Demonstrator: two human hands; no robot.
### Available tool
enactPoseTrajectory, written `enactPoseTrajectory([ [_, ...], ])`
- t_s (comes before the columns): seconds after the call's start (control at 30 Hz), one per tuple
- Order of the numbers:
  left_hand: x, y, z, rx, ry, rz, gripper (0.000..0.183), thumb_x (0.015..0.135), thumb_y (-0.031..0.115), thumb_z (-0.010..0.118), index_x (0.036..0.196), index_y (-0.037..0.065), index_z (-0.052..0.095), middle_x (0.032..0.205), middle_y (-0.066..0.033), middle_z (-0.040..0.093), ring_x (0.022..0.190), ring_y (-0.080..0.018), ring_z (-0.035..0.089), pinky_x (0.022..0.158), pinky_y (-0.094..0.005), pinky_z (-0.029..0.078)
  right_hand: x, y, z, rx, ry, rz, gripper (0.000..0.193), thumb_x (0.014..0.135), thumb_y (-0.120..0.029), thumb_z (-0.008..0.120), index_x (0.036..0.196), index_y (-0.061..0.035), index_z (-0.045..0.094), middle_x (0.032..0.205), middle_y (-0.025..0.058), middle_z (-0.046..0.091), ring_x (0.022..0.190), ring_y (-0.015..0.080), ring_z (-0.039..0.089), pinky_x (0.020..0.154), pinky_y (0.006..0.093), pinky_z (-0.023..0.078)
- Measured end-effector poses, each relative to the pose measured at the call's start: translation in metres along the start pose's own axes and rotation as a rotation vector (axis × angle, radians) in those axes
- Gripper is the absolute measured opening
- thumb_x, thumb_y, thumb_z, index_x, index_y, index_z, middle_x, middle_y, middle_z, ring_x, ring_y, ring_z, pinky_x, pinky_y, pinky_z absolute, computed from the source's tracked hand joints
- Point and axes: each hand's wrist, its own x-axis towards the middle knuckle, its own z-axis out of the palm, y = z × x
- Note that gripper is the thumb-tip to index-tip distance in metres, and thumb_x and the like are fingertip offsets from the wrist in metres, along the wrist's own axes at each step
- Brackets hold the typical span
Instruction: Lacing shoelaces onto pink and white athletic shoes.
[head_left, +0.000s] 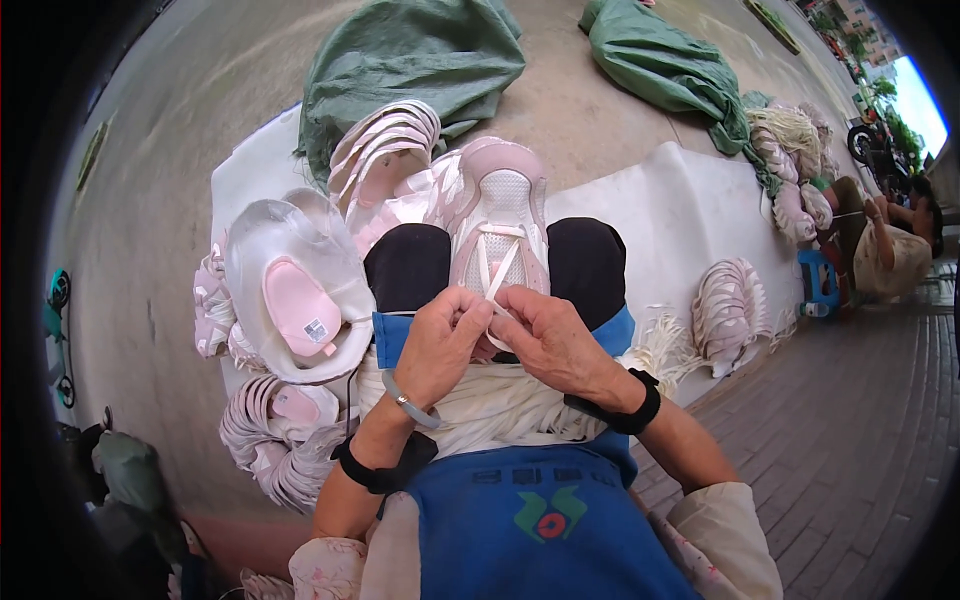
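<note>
A pink and white shoe upper rests between my dark-covered knees, its toe pointing away from me. White shoelace crosses over its mesh front. At the upper's near end my left hand is closed, thumb and forefinger pinching the lace. Right beside it, my right hand also pinches the lace, and the fingertips of both hands almost meet. Their fingers hide part of the eyelet area. Across my lap, under my wrists, lies a thick bundle of loose white laces.
To the left stands a clear plastic bag with a pink insole-like piece inside. Stacked shoe uppers lie near it, and another stack sits right. Green sacks lie ahead. A person sits far right by a blue stool.
</note>
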Motion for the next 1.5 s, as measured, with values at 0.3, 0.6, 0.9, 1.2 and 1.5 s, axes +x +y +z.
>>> enactPoseTrajectory([
  [0.3, 0.000, -0.004, -0.001, -0.344, 0.001, -0.084, 0.011, 0.096, 0.011, 0.052, 0.101, 0.001, 0.050, 0.087, -0.0078, 0.061, 0.080, -0.0140, 0.062, 0.076, -0.0308, 0.057, 0.001, -0.012, -0.004, 0.242, -0.033, 0.195, 0.019, 0.095, -0.014, 0.048, 0.097, 0.0027, 0.057, 0.074, 0.0104, 0.061, 0.057, 0.0168, 0.061, 0.050, 0.0298, 0.052],
  [0.6, -0.001, -0.007, -0.003, -0.451, -0.033, -0.009, 0.018, 0.096, 0.019, 0.057, 0.103, 0.003, 0.053, 0.084, -0.0026, 0.060, 0.075, -0.0110, 0.059, 0.069, -0.0234, 0.050, 0.002, -0.001, -0.008, 0.175, -0.094, 0.168, 0.019, 0.095, -0.012, 0.047, 0.089, 0.0016, 0.058, 0.066, 0.0078, 0.061, 0.062, 0.0156, 0.063, 0.054, 0.0289, 0.050],
  [0.9, -0.005, 0.009, 0.003, -0.125, 0.020, 0.015, 0.017, 0.095, 0.021, 0.060, 0.097, 0.004, 0.056, 0.081, -0.0011, 0.058, 0.056, -0.0038, 0.052, 0.051, -0.0193, 0.045, -0.004, -0.006, -0.004, -0.036, -0.121, 0.058, 0.016, 0.093, -0.012, 0.052, 0.087, 0.0016, 0.058, 0.073, 0.0157, 0.064, 0.066, 0.0276, 0.065, 0.062, 0.0367, 0.050],
  [1.2, -0.001, -0.012, 0.022, 0.093, 0.004, 0.280, 0.012, 0.093, 0.010, 0.056, 0.095, -0.001, 0.054, 0.081, -0.0072, 0.063, 0.065, -0.0108, 0.060, 0.062, -0.0252, 0.049, 0.022, -0.018, -0.028, -0.071, 0.141, -0.034, 0.020, 0.090, -0.016, 0.058, 0.093, 0.0022, 0.065, 0.075, 0.0176, 0.064, 0.065, 0.0295, 0.064, 0.060, 0.0348, 0.050],
  [1.5, -0.011, -0.002, 0.024, 0.375, -0.079, 0.209, 0.015, 0.094, 0.010, 0.057, 0.099, -0.004, 0.056, 0.085, -0.0059, 0.064, 0.079, -0.0102, 0.062, 0.074, -0.0255, 0.051, 0.024, -0.008, -0.033, 0.333, -0.281, 0.340, 0.024, 0.088, -0.022, 0.064, 0.082, 0.0013, 0.068, 0.066, -0.0018, 0.058, 0.059, 0.0045, 0.049, 0.052, 0.0224, 0.040],
])
